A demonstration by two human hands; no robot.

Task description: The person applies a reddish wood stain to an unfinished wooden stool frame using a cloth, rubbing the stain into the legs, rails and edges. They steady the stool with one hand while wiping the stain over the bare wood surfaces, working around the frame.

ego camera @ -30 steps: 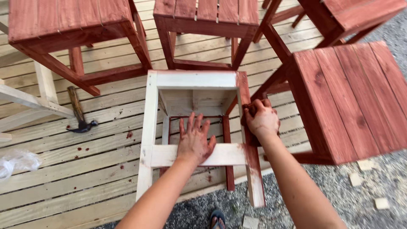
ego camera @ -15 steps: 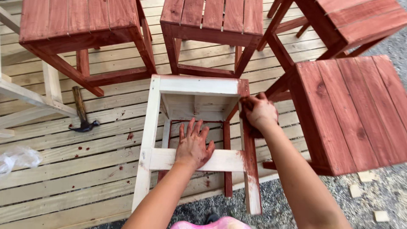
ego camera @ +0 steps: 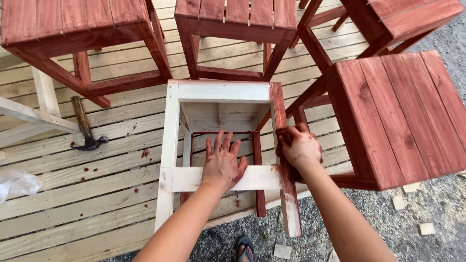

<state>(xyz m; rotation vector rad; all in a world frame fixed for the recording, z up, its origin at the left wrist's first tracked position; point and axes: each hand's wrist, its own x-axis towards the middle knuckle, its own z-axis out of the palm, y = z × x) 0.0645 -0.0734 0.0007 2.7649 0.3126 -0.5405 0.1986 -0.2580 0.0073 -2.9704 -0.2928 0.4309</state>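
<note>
From the head camera, an unpainted wooden stool (ego camera: 221,92) lies on its side on a slatted wooden deck (ego camera: 97,184), its legs pointing toward the person. Red-stained stools crowd it: one close on the right (ego camera: 398,116), one behind (ego camera: 238,29), one at upper left (ego camera: 73,29) and another at upper right (ego camera: 403,19). A hammer (ego camera: 85,126) lies on the deck to the left, beside a bare wooden frame (ego camera: 39,106), with a scrap of clear plastic (ego camera: 17,183) at the left edge. The left hand (ego camera: 222,162) lies flat, fingers spread, on the stool's pale crossbar (ego camera: 223,178). The right hand (ego camera: 300,148), stained red, is closed around a dark staining rag (ego camera: 282,138) pressed against the stool's right leg (ego camera: 281,160), which is partly reddened.
</note>
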